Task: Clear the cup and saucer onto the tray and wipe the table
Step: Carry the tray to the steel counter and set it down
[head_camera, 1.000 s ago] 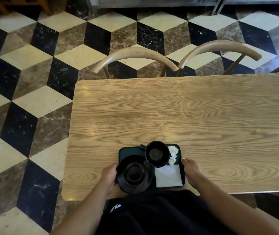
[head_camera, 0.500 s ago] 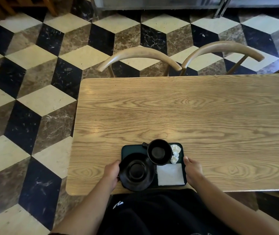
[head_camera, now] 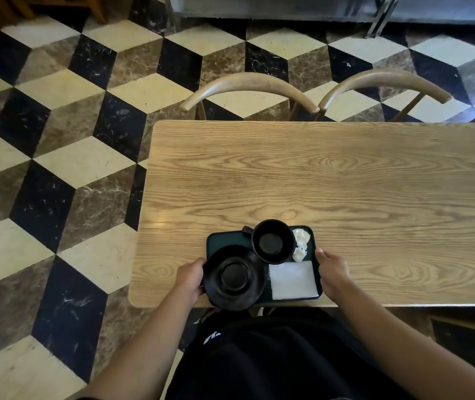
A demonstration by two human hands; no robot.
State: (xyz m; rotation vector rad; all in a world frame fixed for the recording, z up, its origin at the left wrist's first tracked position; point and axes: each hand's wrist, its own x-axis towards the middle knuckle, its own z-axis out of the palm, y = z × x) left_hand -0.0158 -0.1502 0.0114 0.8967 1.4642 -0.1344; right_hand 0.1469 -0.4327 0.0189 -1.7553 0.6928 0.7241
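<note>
Nearest the camera, a dark garment [head_camera: 273, 359] covers the person's lap, with both bare forearms reaching forward. The left hand [head_camera: 190, 277] grasps the left edge of a small dark green rectangular tray [head_camera: 221, 241]; the right hand [head_camera: 331, 269] grasps its right edge. The tray sits at the near edge of the table [head_camera: 346, 183], slightly overhanging it.

On the tray, near left, lies a round matte black saucer [head_camera: 234, 278] with a recessed centre ring; its rim extends past the tray's near-left corner. Just beyond it stands an upright black cup [head_camera: 273, 241], empty, handle pointing far left. A flat white square napkin [head_camera: 293, 280] occupies the near right corner. A crumpled white tissue [head_camera: 300, 245] lies beside the cup on the right.

The tabletop is light oak-grain laminate with rounded corners. Two curved wooden chair backs [head_camera: 249, 86] stand at the far edge. The floor [head_camera: 57, 168] is polished marble in a black, cream and brown cube pattern.
</note>
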